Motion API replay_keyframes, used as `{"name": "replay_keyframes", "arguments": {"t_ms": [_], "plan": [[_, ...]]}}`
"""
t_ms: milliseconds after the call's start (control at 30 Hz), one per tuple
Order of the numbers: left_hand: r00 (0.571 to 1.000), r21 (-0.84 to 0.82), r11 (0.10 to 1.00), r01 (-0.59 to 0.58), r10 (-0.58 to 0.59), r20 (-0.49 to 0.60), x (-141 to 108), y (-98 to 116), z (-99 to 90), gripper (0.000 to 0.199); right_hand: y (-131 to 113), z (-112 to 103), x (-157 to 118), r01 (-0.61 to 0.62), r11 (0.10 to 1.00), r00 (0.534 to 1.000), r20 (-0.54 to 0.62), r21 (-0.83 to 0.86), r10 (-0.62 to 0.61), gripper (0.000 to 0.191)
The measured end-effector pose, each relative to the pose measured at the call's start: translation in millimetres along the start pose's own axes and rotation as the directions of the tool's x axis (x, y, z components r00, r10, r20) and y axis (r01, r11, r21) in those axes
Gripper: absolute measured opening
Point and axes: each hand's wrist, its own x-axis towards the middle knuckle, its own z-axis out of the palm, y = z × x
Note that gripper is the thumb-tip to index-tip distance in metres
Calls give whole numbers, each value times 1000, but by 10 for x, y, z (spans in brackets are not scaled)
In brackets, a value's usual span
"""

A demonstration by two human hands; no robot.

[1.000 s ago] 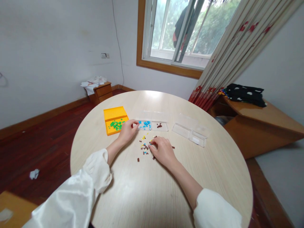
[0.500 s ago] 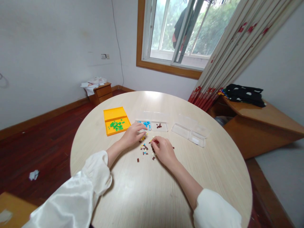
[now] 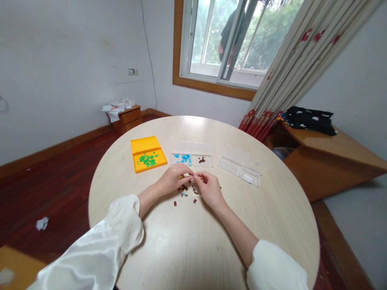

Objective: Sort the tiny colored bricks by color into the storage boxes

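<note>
Fingertips of my left hand (image 3: 174, 177) and my right hand (image 3: 209, 188) meet above a loose pile of small bricks (image 3: 184, 188), mostly brown with some yellow, blue and cream. Both hands are pinched; whatever is between the fingertips is too small to make out. Behind them stands a clear box (image 3: 207, 164), with blue bricks (image 3: 184, 158) in its left part and brown bricks (image 3: 201, 160) in its right. An open yellow box (image 3: 145, 144) at the left holds green bricks (image 3: 147, 160).
Another clear open box (image 3: 229, 166) lies to the right on the round wooden table (image 3: 193, 249). A single brown brick (image 3: 175, 204) lies nearer to me. Beyond the table are a small cabinet (image 3: 132, 117) and a tilted wooden cabinet (image 3: 320, 169) with dark cloth on it.
My left hand has moved right and slightly down, and its fingers have closed against those of my right hand. More of the blue bricks now shows.
</note>
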Motion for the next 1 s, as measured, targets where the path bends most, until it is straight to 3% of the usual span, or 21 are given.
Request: {"name": "replay_keyframes", "arguments": {"t_ms": [267,367,467,567,700,1000], "plan": [[999,0,1000,17,-17,-43,-8,2,-7,11,-25,3,1,13,999,1000,27,51,-14,25],[990,20,997,76,-73,-122,-5,-70,-19,12,-34,10,-20,30,1000,999,43,-8,-30,27],[950,65,977,201,-178,-258,12,-183,-69,12,-45,27,-62,140,976,988,83,-168,-127,23],[901,97,939,329,-281,-330,32,-283,-131,12,-56,49,-109,310,883,946,210,-354,-248,20],[866,120,899,421,-359,-348,42,-359,-159,12,-69,68,-148,401,783,905,340,-475,-257,21],[866,167,881,443,-372,-334,57,-505,-83,14,-56,80,-148,434,719,888,391,-543,-241,22]]}}
